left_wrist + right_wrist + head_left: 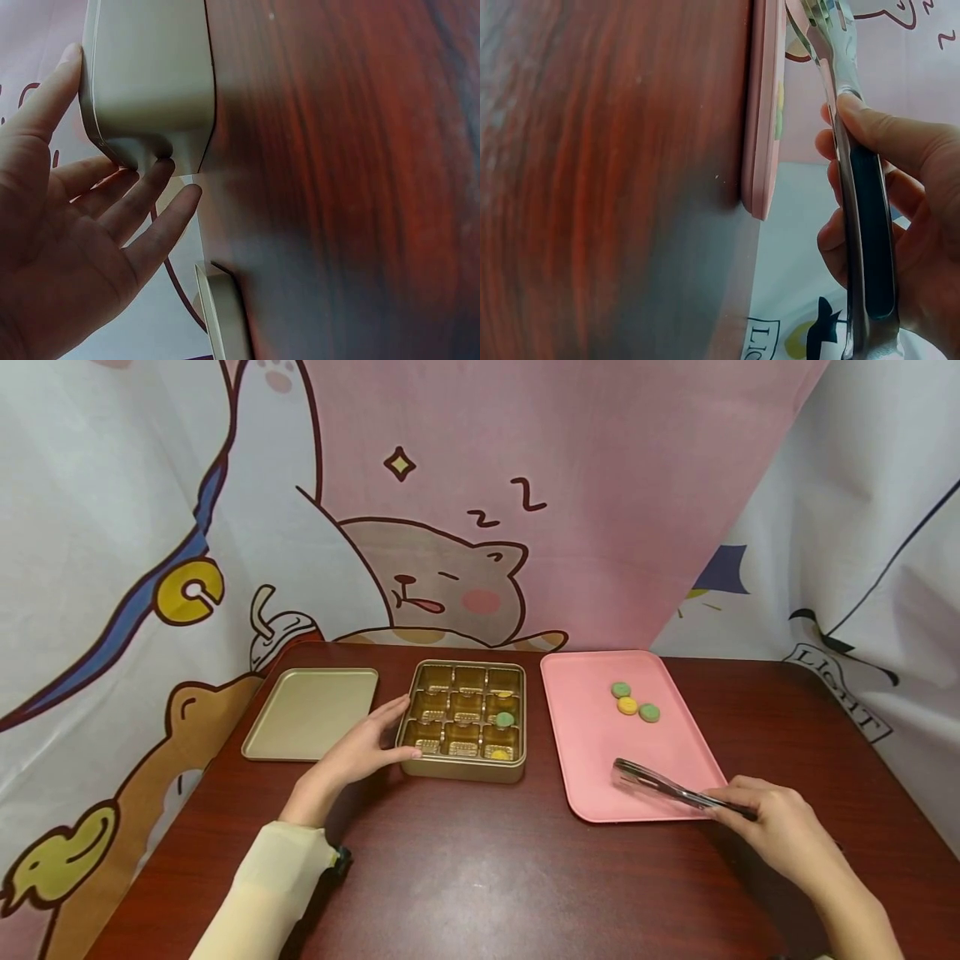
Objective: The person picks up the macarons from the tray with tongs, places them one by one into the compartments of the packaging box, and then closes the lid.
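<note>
A gold square tin holds a shiny gold insert with several compartments. Along the right column lie a yellow piece at the back, a green round piece in the middle and a yellow piece in front. My left hand touches the tin's front left corner, fingers spread and fairly straight. My right hand grips metal tongs by the dark-inlaid handle, their tips over the pink tray's front part. Two green discs and one yellow disc lie farther back on that tray.
A flat gold lid lies left of the tin, behind my left forearm. The dark red wooden table meets a cartoon-printed curtain at the back and sides.
</note>
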{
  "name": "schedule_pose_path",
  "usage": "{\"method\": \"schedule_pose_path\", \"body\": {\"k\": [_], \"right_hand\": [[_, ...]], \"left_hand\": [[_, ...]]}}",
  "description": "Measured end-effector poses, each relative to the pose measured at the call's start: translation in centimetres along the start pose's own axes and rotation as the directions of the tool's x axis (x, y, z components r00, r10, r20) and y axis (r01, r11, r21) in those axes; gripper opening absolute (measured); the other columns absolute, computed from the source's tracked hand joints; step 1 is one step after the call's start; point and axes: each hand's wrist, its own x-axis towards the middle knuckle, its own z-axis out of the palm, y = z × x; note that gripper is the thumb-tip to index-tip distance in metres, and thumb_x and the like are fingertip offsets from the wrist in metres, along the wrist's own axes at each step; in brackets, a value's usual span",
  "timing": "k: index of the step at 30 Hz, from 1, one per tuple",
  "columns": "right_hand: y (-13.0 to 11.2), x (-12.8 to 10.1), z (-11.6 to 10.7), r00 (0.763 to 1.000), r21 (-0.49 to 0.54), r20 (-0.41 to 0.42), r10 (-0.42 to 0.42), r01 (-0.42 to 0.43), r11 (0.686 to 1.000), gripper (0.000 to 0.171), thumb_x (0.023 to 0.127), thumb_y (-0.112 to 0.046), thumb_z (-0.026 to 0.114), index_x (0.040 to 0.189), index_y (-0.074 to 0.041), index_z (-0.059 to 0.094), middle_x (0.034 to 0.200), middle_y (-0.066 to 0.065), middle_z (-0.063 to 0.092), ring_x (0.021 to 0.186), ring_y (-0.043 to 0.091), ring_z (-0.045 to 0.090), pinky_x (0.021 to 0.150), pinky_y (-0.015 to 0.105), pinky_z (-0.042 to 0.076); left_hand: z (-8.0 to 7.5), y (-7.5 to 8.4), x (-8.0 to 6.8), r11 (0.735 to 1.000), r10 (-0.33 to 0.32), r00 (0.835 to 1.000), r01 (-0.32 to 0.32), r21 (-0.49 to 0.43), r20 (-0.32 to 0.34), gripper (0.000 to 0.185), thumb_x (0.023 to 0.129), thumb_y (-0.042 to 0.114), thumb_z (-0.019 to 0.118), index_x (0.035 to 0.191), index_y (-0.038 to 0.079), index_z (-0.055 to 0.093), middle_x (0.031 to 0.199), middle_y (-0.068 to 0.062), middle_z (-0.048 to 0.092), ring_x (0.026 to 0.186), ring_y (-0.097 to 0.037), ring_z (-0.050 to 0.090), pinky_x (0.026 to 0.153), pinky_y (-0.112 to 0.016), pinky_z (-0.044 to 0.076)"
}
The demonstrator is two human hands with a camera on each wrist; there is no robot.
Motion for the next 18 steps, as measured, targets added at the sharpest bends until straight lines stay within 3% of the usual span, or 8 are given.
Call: {"method": "schedule_pose_path", "body": {"k": [7,18], "right_hand": [[-0.4,0.5,-0.1,0.997,0.024,-0.061,-0.04,0.042,0.999,0.026,0.067,-0.002,0.087,0.088,-0.015,0.08,0.076,-0.012,0.058,0.064,-0.005,0.039,0.054,0.012,0.027],[-2.0,1.6,-0.1,0.994,0.022,-0.105,-0.007,0.009,1.0,0.022,0.068,-0.007,0.088,0.086,-0.017,0.08,0.074,-0.01,0.061,0.064,0.0,0.043,0.055,0.015,0.03]], "left_hand": [[0.1,-0.1,0.0,1.0,0.005,1.0,-0.005,0.0,-0.004,0.091,0.086,0.033,0.078,0.156,0.001,0.028,0.164,-0.018,0.025,0.15,-0.039,0.028,0.119,-0.058,0.027],[0.0,0.1,0.0,1.0,-0.005,1.0,0.005,0.014,-0.001,0.091,0.088,0.034,0.077,0.156,0.001,0.028,0.165,-0.017,0.023,0.15,-0.039,0.027,0.119,-0.058,0.028]]}}
